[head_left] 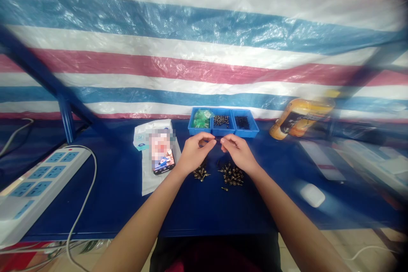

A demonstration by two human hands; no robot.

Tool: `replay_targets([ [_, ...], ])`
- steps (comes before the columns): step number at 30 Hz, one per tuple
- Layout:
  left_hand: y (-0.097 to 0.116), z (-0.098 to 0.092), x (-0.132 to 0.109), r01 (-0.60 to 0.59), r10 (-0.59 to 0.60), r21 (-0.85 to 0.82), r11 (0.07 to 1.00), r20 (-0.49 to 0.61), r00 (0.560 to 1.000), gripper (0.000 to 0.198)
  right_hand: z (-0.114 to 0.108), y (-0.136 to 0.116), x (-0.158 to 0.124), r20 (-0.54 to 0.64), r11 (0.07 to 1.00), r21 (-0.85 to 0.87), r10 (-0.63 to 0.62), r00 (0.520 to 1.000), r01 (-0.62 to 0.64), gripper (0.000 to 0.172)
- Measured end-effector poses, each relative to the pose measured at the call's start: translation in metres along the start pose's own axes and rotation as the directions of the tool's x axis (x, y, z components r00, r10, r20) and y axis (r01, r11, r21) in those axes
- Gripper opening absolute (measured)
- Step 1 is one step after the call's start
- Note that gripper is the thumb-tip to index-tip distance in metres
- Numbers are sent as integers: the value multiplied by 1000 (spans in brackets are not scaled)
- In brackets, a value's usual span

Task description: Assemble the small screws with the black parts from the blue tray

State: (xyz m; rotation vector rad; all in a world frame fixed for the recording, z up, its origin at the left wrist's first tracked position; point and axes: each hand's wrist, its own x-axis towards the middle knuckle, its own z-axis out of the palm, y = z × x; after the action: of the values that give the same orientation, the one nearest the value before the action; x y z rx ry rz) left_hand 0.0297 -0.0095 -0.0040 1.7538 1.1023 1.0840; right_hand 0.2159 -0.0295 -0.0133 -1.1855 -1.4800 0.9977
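Observation:
My left hand [195, 152] and my right hand [238, 151] are raised over the middle of the blue table [219, 216], fingertips almost meeting. Thumb and forefinger of each are pinched together; whatever small piece is between them is too tiny to make out. Below my left hand lies a small pile of brass-coloured, screw-like parts [200, 174]. A larger pile of similar parts [232, 175] sits under my right hand, and a single one [225, 189] lies apart in front of it. Just beyond my fingertips is a blue three-part bin [235, 132].
The bin holds a green packet [202, 118], small metallic pieces [221, 121] and black pieces [242, 122]. A phone [164, 161] rests on a white plastic bag [149, 185] at left, near a power strip [41, 178]. Rightward are orange bottles [290, 119] and a white case [313, 195].

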Motion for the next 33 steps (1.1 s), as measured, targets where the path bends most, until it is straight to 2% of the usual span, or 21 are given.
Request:
replay_targets([
  [7,2,-1,0,45,-44,57,997,-20,999,24,-5,7,5,-110,993,99,69,992,-58,31],
  [12,1,-2,0,52,-50,68,996,-25,998,27,-6,11,8,-180,968,177,208,961,-177,47],
  [15,-1,-2,0,49,-46,78,996,-31,998,28,-9,11,10,-344,958,262,202,917,-113,41],
  [17,-1,-2,0,54,-50,85,995,-43,998,28,-11,11,11,-429,957,282,189,884,-67,44],
  [20,-2,-2,1,66,-60,97,993,-57,997,27,-12,9,10,-429,979,192,149,891,-71,40],
  [22,-3,-2,1,66,-60,103,993,-53,997,27,-11,8,7,-351,997,42,75,933,-64,30],
  [23,-3,-2,1,63,-58,104,993,-47,997,27,-11,7,6,-274,998,-48,28,961,-43,26],
  [25,-4,-2,1,58,-54,102,993,-39,998,27,-10,5,2,-41,972,-230,-60,997,49,20],
  [27,-5,-3,1,54,-50,98,994,-38,998,26,-11,2,-3,210,901,-399,-93,973,172,18],
  [29,-6,-3,2,47,-43,97,994,-40,998,25,-13,0,-7,372,800,-537,-59,926,267,19],
  [31,-6,-3,2,40,-36,99,994,-42,998,25,-14,-1,-9,432,722,-618,-18,902,311,19],
  [33,-6,-3,2,39,-35,103,994,-39,999,24,-13,-2,-11,448,687,-647,-8,894,330,18],
])
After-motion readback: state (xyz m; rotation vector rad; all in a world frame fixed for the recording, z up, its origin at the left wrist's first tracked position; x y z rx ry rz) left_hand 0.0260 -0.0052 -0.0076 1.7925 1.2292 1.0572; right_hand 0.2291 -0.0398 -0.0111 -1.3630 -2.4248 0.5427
